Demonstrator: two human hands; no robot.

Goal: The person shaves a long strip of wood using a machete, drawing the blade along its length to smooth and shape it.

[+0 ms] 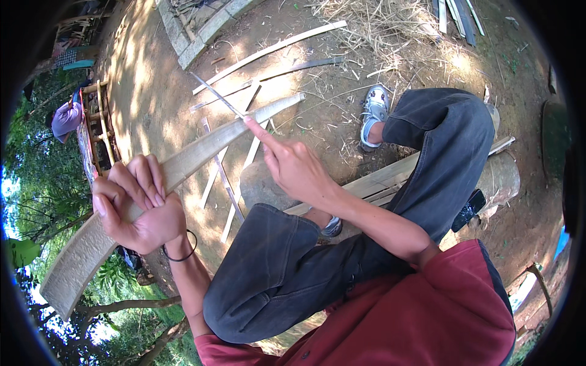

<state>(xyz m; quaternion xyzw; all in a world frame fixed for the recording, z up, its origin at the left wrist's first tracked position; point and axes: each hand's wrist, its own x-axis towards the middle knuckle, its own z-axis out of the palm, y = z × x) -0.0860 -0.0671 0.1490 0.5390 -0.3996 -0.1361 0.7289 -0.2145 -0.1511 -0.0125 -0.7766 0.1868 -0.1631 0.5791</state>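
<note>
Two hands on one long bamboo slat (183, 161).
Left hand (137, 204) wraps it tightly mid-length; right hand (293, 165), loosely open, points a finger against it. Likely stiff, light, splintery-edged.

Hidden and cut-off items, as I read them from the head view:

- Bamboo slat (183, 160): middle stretch covered by my left hand (137, 210); I cannot see the palm side.
- Thin sliver (217, 96) above the slat: too fine to tell whether it touches the slat.
- Log (500, 177): mostly behind my raised knee.
- Nearer shoe (332, 227): only a corner shows.
- Person in purple (66, 118): small, partly behind a wooden frame (97, 128).
- Planks (458, 15): cut off at the top edge.
</note>
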